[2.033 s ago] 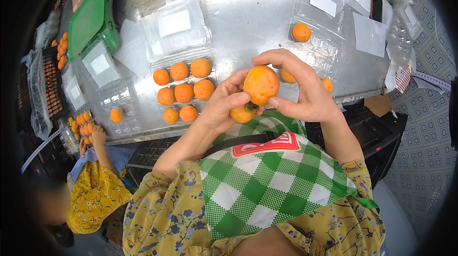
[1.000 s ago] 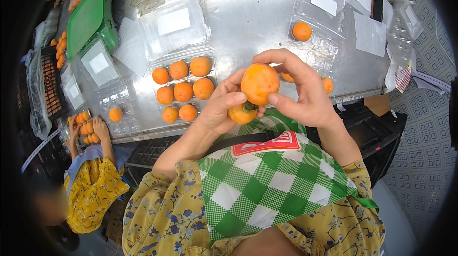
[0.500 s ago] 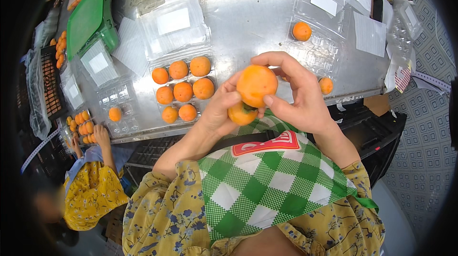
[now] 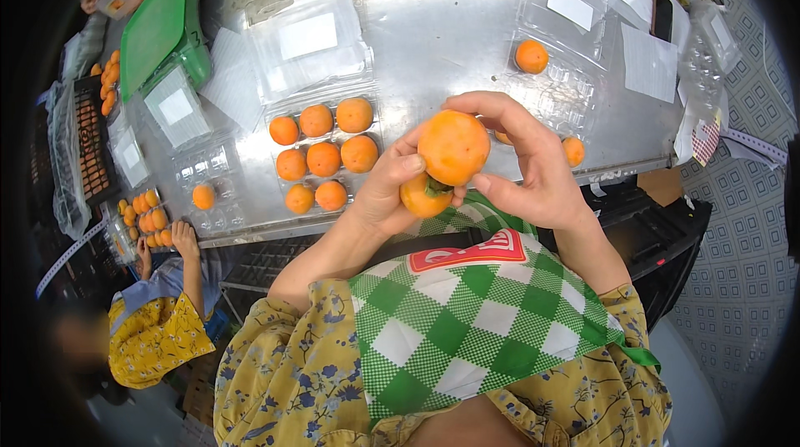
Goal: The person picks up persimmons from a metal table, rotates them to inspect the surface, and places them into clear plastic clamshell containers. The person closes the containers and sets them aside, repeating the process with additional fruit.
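With fingers (image 4: 492,105) half curled, holding two persimmons just right of the clear eight-fruit tray (image 4: 338,139). Gripping from the side with the left hand (image 4: 386,191), balancing the upper persimmon (image 4: 454,147) over the lower persimmon (image 4: 423,199), with a leafy cap between. Arching the right hand (image 4: 537,174) loosely around the upper one, leaving a gap at the palm. Compared with two seconds ago, showing a rounder, smoother face of that fruit, and resting the left thumb nearer its edge; perhaps barely touching with the right thumb, too close to tell. For the work in hand, probably meaning turning in place, with neither fruit set down. Also showing, well right of the eight-fruit tray, another tray (image 4: 569,84) bearing a persimmon (image 4: 532,56).
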The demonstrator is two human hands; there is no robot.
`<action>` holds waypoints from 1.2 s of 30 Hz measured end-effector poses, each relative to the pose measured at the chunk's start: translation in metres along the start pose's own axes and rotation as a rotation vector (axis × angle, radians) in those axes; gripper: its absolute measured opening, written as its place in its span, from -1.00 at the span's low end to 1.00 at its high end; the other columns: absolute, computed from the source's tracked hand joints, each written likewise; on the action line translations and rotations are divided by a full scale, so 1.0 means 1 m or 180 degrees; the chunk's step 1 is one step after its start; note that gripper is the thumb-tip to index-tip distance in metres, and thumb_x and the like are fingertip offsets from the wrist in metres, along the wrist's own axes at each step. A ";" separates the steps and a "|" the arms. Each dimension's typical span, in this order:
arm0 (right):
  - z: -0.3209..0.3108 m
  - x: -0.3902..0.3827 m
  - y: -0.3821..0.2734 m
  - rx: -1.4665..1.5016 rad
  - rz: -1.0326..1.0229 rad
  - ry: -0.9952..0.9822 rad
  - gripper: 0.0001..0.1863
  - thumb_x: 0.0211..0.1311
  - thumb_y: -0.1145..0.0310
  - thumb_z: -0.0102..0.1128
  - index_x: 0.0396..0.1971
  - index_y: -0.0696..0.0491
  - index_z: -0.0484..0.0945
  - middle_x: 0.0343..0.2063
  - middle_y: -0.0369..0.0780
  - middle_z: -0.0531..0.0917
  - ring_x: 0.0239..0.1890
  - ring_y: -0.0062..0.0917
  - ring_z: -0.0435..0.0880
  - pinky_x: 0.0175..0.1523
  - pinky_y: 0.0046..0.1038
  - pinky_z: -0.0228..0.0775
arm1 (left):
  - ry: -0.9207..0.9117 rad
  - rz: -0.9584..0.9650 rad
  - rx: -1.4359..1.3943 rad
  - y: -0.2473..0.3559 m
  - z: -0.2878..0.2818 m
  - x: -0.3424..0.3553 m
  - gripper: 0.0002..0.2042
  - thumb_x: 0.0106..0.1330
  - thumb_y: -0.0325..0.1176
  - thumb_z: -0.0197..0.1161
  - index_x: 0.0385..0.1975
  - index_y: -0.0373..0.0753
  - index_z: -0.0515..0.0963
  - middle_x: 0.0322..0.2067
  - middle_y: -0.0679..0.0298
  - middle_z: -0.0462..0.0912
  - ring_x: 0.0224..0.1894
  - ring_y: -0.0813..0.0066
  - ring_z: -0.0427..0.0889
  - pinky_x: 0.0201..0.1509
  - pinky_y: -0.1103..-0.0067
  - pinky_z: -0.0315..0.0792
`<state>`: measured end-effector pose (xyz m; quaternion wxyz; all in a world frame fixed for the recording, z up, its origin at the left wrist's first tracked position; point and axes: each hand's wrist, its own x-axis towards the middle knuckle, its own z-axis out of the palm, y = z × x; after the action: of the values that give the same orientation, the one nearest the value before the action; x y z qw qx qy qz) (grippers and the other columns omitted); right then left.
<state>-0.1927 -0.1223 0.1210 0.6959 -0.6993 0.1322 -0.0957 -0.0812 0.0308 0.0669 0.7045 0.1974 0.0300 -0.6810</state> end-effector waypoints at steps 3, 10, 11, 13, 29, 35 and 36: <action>-0.002 0.000 0.000 -0.0280 -0.0035 -0.0014 -0.38 -0.13 0.47 0.20 0.08 0.14 0.38 0.01 -0.14 0.46 0.10 -0.36 0.41 0.22 -0.35 0.19 | 0.0066 0.0043 -0.0006 0.001 0.003 0.000 -0.36 0.09 -0.19 0.33 0.18 -0.24 0.27 -0.11 0.18 0.52 -0.27 0.39 0.60 -0.24 0.45 0.56; -0.002 0.001 0.001 -0.0348 -0.0105 0.0017 -0.38 -0.15 0.45 0.22 0.07 0.14 0.39 0.00 -0.14 0.47 0.09 -0.35 0.42 0.22 -0.35 0.19 | 0.0066 0.0195 0.0236 -0.001 0.004 0.002 -0.38 0.10 -0.20 0.31 0.17 -0.24 0.27 -0.10 0.18 0.51 -0.24 0.40 0.60 -0.24 0.47 0.55; -0.002 0.001 0.001 -0.0367 -0.0116 0.0017 -0.38 -0.14 0.45 0.22 0.07 0.14 0.39 0.00 -0.14 0.47 0.09 -0.35 0.42 0.21 -0.35 0.19 | 0.0063 0.0223 0.0283 -0.001 0.004 0.003 -0.38 0.10 -0.19 0.31 0.17 -0.24 0.27 -0.10 0.18 0.51 -0.25 0.41 0.59 -0.24 0.48 0.55; -0.001 0.001 0.001 -0.0335 -0.0071 0.0045 -0.39 -0.14 0.44 0.23 0.06 0.15 0.39 -0.01 -0.14 0.47 0.07 -0.36 0.43 0.21 -0.36 0.21 | 0.0071 0.0257 0.0351 0.000 0.006 0.002 -0.38 0.12 -0.16 0.30 0.16 -0.26 0.27 -0.10 0.18 0.50 -0.25 0.41 0.59 -0.25 0.48 0.54; 0.003 -0.004 -0.006 -0.1778 -0.1357 0.0456 -0.57 -0.31 0.40 0.38 -0.28 0.02 0.51 0.00 -0.12 0.48 0.00 -0.21 0.46 0.03 -0.27 0.30 | -0.0008 0.0006 0.0394 0.007 0.010 0.002 -0.36 0.16 0.01 0.23 0.10 -0.35 0.32 -0.15 0.18 0.52 -0.19 0.45 0.56 -0.19 0.52 0.52; 0.006 -0.005 -0.007 -0.2012 -0.1721 0.0511 -0.59 -0.39 0.45 0.37 -0.36 0.00 0.51 -0.01 -0.08 0.47 -0.08 -0.21 0.52 -0.05 -0.26 0.36 | 0.0091 0.0169 0.0441 0.003 0.013 0.002 -0.42 0.15 -0.09 0.28 0.08 -0.35 0.36 -0.15 0.18 0.54 -0.19 0.47 0.58 -0.19 0.54 0.53; 0.006 -0.005 -0.008 -0.2045 -0.1724 0.0505 -0.59 -0.39 0.46 0.36 -0.36 0.00 0.51 -0.01 -0.09 0.47 -0.08 -0.21 0.52 -0.05 -0.25 0.36 | 0.0145 0.0213 0.0460 0.003 0.014 0.002 -0.42 0.15 -0.10 0.28 0.08 -0.35 0.36 -0.14 0.18 0.54 -0.19 0.47 0.58 -0.19 0.54 0.53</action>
<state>-0.1953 -0.1153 0.1295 0.3802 -0.8805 0.0199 -0.2824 -0.0813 0.0249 0.0796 0.7099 0.2641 -0.0098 -0.6529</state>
